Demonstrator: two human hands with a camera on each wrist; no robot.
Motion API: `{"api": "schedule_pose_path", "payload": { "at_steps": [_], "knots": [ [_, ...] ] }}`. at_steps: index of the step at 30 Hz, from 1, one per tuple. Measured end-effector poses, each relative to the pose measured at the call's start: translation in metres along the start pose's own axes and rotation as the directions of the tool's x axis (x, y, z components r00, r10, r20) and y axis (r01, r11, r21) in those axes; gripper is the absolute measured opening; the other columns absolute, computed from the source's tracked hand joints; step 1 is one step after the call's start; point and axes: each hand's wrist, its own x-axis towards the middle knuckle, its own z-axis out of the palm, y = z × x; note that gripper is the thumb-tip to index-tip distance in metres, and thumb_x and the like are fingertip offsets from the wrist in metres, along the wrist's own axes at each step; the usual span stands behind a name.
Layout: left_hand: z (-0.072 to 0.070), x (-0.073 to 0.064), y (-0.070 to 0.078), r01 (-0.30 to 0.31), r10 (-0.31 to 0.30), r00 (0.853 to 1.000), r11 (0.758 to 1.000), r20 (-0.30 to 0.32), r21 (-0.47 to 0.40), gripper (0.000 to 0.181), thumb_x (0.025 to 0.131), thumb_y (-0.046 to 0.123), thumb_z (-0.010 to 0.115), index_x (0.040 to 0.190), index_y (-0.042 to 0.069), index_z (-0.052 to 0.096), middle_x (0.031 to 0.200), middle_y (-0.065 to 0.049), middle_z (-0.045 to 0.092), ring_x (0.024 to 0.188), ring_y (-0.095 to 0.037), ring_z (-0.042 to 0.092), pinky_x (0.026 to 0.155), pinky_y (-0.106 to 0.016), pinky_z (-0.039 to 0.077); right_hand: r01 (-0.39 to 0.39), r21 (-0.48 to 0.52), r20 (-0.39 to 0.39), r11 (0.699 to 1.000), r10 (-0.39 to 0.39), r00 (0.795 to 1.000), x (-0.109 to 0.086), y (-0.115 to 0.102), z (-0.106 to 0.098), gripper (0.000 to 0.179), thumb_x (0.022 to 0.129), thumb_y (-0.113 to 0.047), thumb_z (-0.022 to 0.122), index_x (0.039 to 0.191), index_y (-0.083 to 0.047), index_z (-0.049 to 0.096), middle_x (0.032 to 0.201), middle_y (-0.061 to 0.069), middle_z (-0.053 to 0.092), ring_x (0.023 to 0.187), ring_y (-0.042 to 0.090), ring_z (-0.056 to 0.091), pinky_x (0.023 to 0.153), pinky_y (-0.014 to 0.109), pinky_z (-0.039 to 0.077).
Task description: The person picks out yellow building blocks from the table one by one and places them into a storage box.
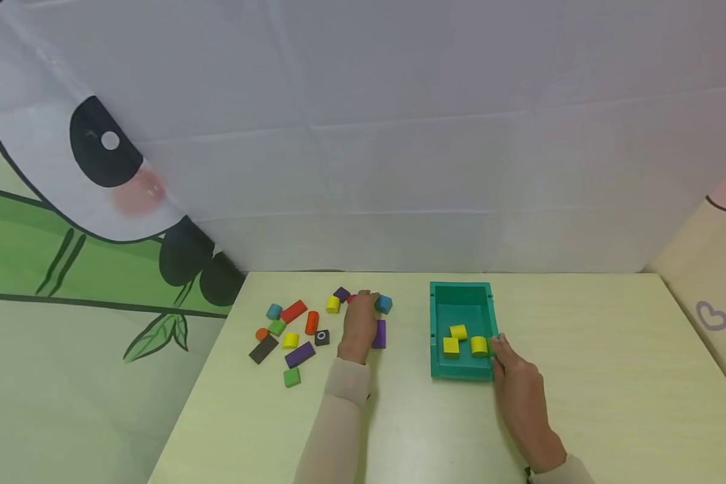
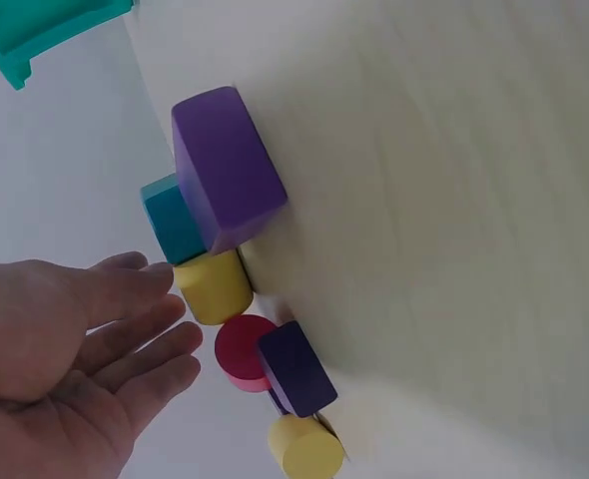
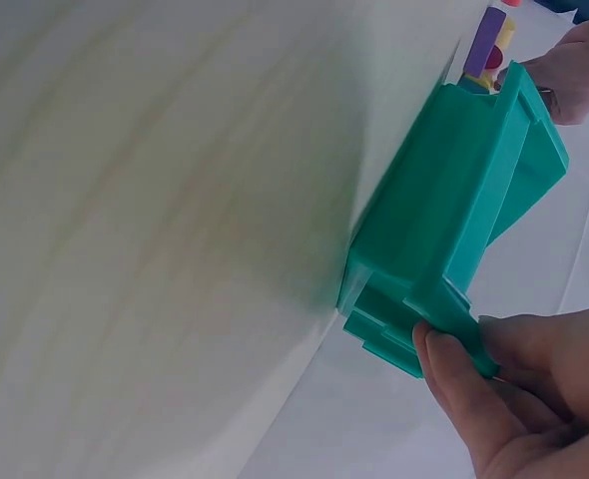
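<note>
"checking our left hand (image 1: 359,327), what did we see it hold?"

"nothing we could make out; its fingers were loosely parted just beside a yellow block (image 2: 215,287), among the loose blocks (image 1: 299,354) on the table (image 1: 605,363). we couldn't tell whether they touched it."

"where did we see that block?"

"in the left wrist view, between a blue block (image 2: 171,222) and a red block (image 2: 241,349)."

"and our right hand (image 1: 522,393)?"

"we had it pinching the green box (image 1: 462,312) by the rim on its right side. three yellow blocks (image 1: 450,347) lay inside, toward our end."
</note>
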Motion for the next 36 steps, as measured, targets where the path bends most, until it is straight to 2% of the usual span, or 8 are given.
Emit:
{"api": "schedule_pose_path", "payload": {
  "at_steps": [5,10,16,22,30,36],
  "knots": [
    [0.0038,0.0021,0.0002,-0.016,0.016,1.0,0.999,-0.001,0.029,0.036,0.093,-0.02,0.06,0.121,-0.005,0.076,0.126,-0.025,0.068,0.115,-0.042,0.07,0.102,-0.05,0.058,0.002,-0.008,0.001,1.0,-0.002,1.0,0.0003,0.0009,0.0004,0.049,0.09,0.013,0.074,0.138,0.01,0.061,0.141,0.029,0.057,0.124,0.048,0.061,0.092,0.055,0.057],
    [0.0043,0.0039,0.0013,-0.02,0.02,1.0,1.0,0.0,0.018,0.033,0.094,-0.02,0.06,0.121,-0.007,0.074,0.121,-0.024,0.068,0.116,-0.04,0.067,0.106,-0.049,0.056,0.007,-0.001,-0.005,1.0,-0.007,1.0,0.0014,0.0012,0.0007,0.05,0.09,0.013,0.075,0.138,0.01,0.061,0.141,0.029,0.058,0.123,0.048,0.062,0.092,0.055,0.057],
    [0.0032,0.0046,0.0023,0.029,-0.029,0.999,1.0,0.027,-0.002,0.037,0.097,-0.019,0.057,0.128,-0.006,0.071,0.127,-0.024,0.063,0.118,-0.04,0.064,0.105,-0.052,0.056,-0.009,0.004,0.011,1.0,0.009,1.0,0.0022,0.0002,0.0001,0.049,0.091,0.013,0.073,0.138,0.01,0.06,0.141,0.029,0.057,0.124,0.048,0.061,0.093,0.055,0.057],
    [0.0056,0.0057,-0.0003,0.073,-0.073,0.996,0.997,0.043,-0.004,0.032,0.098,-0.018,0.059,0.124,-0.007,0.073,0.123,-0.022,0.059,0.114,-0.037,0.061,0.102,-0.048,0.059,-0.013,0.001,0.009,1.0,0.013,1.0,0.0026,0.0002,0.0017,0.051,0.09,0.013,0.074,0.138,0.009,0.06,0.142,0.029,0.057,0.124,0.047,0.062,0.093,0.053,0.057],
    [0.0075,0.0073,-0.0038,0.049,-0.049,0.999,0.997,0.003,0.065,0.031,0.094,-0.02,0.059,0.116,-0.005,0.076,0.109,-0.024,0.069,0.106,-0.038,0.063,0.1,-0.047,0.057,-0.005,-0.002,0.003,1.0,0.005,1.0,0.0022,-0.0011,0.0012,0.051,0.089,0.013,0.075,0.138,0.01,0.06,0.141,0.029,0.058,0.122,0.047,0.062,0.09,0.051,0.058],
    [0.0057,0.0055,-0.0027,0.055,-0.055,0.998,0.998,-0.014,0.025,0.031,0.095,-0.019,0.056,0.115,-0.006,0.076,0.108,-0.025,0.069,0.107,-0.039,0.062,0.1,-0.048,0.056,-0.008,0.0,0.007,1.0,0.008,1.0,0.0022,-0.0005,0.0007,0.052,0.089,0.013,0.075,0.138,0.011,0.059,0.141,0.03,0.057,0.122,0.047,0.062,0.09,0.051,0.058]
  ]
}}
